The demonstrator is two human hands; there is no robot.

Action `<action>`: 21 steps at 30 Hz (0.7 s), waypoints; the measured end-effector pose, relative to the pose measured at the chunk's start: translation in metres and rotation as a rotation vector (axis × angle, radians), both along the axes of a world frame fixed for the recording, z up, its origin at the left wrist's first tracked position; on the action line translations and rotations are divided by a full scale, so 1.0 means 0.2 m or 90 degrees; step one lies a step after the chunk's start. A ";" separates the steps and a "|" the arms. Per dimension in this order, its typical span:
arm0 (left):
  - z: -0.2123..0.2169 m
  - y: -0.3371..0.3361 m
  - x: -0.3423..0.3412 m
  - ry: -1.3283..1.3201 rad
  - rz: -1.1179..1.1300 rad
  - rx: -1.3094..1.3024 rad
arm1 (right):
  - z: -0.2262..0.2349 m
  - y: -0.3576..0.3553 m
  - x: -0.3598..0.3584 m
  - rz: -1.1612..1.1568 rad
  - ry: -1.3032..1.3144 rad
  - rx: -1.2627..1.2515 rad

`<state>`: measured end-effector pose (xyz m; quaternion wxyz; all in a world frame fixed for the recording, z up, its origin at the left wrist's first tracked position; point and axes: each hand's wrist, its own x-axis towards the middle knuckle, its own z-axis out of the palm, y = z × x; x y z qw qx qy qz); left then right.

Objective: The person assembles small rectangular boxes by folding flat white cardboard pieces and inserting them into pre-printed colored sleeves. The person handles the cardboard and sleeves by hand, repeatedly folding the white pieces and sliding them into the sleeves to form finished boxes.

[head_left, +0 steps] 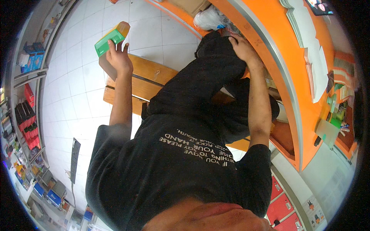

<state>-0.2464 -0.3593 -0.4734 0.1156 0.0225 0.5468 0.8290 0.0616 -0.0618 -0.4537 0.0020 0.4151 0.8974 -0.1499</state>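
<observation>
Above the left end of the bench, my left hand (119, 61) holds a small green and yellow box (109, 41) with a brownish end. One finger lies against its green face, and the other fingers are partly bent beside it. How the thumb grips is hidden. My right hand (243, 49) rests on the knee of my black trousers (189, 84), fingers spread and nothing in them, close to the orange counter's edge.
I sit on a slatted wooden bench (148, 73). An orange counter (266, 50) with a grey edge curves along my right, with a clear plastic bag (210, 20) beyond my knee. Shelves with packets (32, 61) line the far left; red drawers (280, 208) stand lower right.
</observation>
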 end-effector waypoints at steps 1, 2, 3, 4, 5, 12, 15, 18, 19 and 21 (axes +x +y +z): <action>0.00 -0.01 0.00 -0.019 0.017 -0.010 | 0.03 -0.13 -0.02 0.007 -0.006 0.064; 0.00 -0.01 -0.01 -0.016 0.012 -0.008 | 0.08 -0.28 -0.04 0.014 0.018 0.147; 0.00 -0.01 -0.01 -0.008 0.015 -0.001 | 0.11 -0.48 -0.08 0.074 -0.032 0.325; 0.01 0.01 -0.01 -0.019 0.016 0.005 | 0.14 -0.72 -0.12 0.145 -0.055 0.297; 0.01 0.02 0.00 -0.025 0.009 0.012 | 0.14 -0.95 -0.16 0.230 -0.042 0.113; 0.09 0.12 0.00 -0.020 -0.032 0.042 | 0.08 -0.83 -0.02 0.394 0.068 0.250; 0.11 0.07 0.02 0.002 -0.050 0.003 | 0.17 -0.33 0.14 -0.030 0.050 0.097; 0.09 0.03 0.04 0.020 -0.010 -0.015 | 0.27 -0.46 0.12 0.025 0.088 0.258; 0.08 0.03 0.05 0.003 -0.001 -0.023 | 0.27 -0.62 0.07 0.146 0.150 0.328; 0.07 0.04 0.06 -0.006 0.014 -0.034 | 0.20 -0.98 -0.01 0.313 0.205 0.105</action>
